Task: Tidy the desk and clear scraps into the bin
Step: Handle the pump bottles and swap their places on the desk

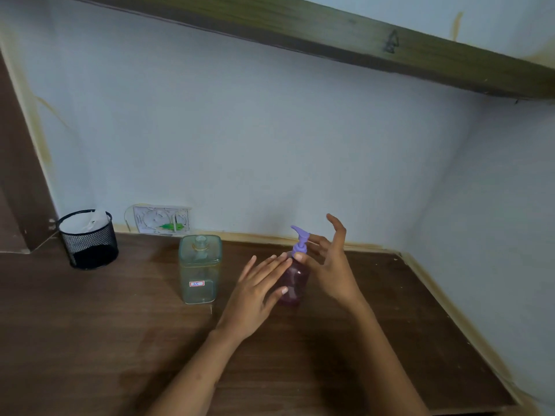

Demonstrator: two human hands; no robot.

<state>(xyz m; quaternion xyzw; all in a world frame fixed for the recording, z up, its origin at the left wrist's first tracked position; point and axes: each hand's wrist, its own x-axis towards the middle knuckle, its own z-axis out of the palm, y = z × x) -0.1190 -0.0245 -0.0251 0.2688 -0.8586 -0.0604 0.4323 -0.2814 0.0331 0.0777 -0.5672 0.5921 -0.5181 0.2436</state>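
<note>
A purple pump bottle (295, 283) stands upright on the dark wooden desk (120, 325), towards the back middle. My left hand (258, 291) is spread with straight fingers against the bottle's left side. My right hand (330, 265) is on the bottle's right, its thumb touching the neck below the purple pump head (300, 238), its other fingers straight and lifted. A black mesh bin (88, 240) with white paper scraps inside sits at the back left of the desk.
A clear square bottle (199, 270) without a cap, bearing a small red-edged label, stands just left of my hands. A wall socket plate (160, 220) is behind it. Walls close the desk at the back and right; a wooden shelf (360, 37) runs overhead.
</note>
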